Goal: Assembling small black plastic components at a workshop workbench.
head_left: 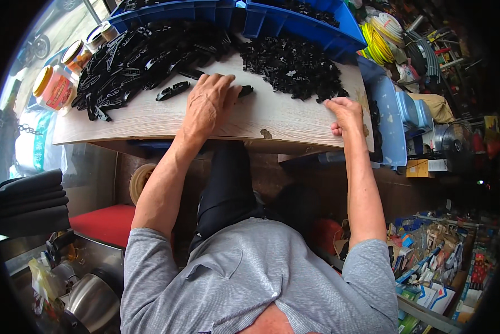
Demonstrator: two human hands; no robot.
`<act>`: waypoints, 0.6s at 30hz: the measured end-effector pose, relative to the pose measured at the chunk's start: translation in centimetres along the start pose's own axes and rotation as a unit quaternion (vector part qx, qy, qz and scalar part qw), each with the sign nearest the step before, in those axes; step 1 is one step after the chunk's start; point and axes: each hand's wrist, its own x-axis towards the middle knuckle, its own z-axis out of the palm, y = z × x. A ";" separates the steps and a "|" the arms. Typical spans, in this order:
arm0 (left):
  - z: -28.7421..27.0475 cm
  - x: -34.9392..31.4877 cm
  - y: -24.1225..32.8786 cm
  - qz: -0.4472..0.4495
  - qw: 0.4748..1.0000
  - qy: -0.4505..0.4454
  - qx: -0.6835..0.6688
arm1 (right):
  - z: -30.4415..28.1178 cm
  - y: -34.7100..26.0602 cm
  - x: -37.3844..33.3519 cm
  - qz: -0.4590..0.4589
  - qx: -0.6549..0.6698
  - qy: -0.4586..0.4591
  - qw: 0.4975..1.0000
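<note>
My left hand (210, 103) is over the table with its fingers curled round a long black plastic part (246, 91), whose end sticks out to the right. A similar black part (173, 91) lies just left of that hand, at the edge of a large heap of long black plastic parts (138, 64). On the right, my right hand (347, 115) has thumb and forefinger pinched at the near corner of a pile of small black plastic pieces (294, 67). Whatever is between those fingertips is too small to make out.
Blue bins (305, 25) with black parts stand along the far side of the pale wooden table (244, 119). Lidded jars (54, 88) line its left end. A light blue crate (392, 125) sits off the right edge. A red seat (106, 222) is below left.
</note>
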 end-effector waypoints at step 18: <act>5.5 0.2 11.0 -0.304 0.832 -0.100 -0.452 | 0.7 1.2 -4.1 -0.043 0.153 -0.110 0.981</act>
